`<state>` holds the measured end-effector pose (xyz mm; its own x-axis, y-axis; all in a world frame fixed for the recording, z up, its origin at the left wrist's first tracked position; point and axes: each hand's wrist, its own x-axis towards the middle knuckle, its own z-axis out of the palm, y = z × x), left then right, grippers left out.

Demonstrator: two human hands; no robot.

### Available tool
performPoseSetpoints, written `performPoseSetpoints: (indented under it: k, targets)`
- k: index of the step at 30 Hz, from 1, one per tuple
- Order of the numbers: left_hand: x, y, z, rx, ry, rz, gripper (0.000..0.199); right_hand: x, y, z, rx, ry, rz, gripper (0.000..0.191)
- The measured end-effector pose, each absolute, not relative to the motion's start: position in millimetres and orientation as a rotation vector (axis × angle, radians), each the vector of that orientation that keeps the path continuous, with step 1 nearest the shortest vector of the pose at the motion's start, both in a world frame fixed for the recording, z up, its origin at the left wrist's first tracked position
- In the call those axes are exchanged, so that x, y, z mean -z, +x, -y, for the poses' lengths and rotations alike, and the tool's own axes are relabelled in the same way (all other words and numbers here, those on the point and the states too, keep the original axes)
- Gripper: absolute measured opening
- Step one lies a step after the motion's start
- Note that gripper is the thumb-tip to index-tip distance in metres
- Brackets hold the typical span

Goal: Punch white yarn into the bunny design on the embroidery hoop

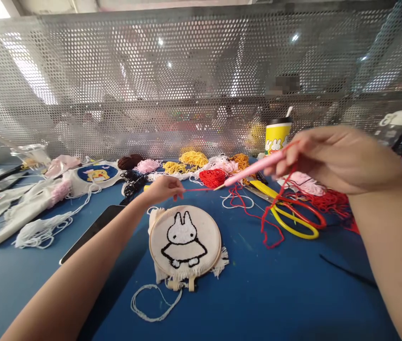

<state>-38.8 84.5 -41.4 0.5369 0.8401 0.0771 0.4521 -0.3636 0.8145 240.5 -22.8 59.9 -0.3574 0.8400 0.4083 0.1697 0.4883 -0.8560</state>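
Note:
My right hand (315,158) is closed around a pink punch needle (254,168), raised above the table with its tip pointing left. Red yarn (274,213) trails from that hand and falls in a loose loop on the table. Between finger and thumb, my left hand (166,189) pinches the end of a red strand that stretches taut from the needle's tip. Below the hands lies an embroidery hoop (219,227) with cream fabric, bearing a white rabbit outlined in black. Its dress area is bare cloth. Frayed fabric sticks out around the hoop.
Scissors with yellow and red handles (295,220) lie under the right hand. Balls of yarn (194,158) line the back, before a perforated metal screen (151,85). A yellow cup (277,132) stands behind. Left are a dark flat device (92,232) and other embroidery pieces (96,176).

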Motion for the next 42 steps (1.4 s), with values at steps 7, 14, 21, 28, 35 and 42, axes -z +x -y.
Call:
performPoseSetpoints:
  k: [7, 14, 21, 28, 35, 42]
  targets:
    - [58, 4, -59, -0.722, 1.886, -0.978, 0.018, -61, 219, 26, -0.653, -0.792, 1.496, 0.027]
    - [61, 18, -43, -0.583, 1.803, -0.841, 0.014, -64, 218, 30, -0.492, -0.775, 1.42, 0.024]
    - [60, 16, -40, -0.541, 1.705, -0.742, 0.01, -67, 221, 35, -0.409, -0.813, 1.364, 0.026]
    - [60, 20, -38, -0.637, 1.583, -0.693, 0.011, -71, 230, 36, -0.434, -0.717, 1.32, 0.024]
    - [61, 21, -39, -0.717, 1.394, -0.651, 0.019, -70, 232, 31, -0.401, -0.586, 1.301, 0.026]
    - [65, 22, -39, -0.753, 1.207, -0.646, 0.023, -71, 232, 38, -0.469, -0.592, 1.411, 0.024]
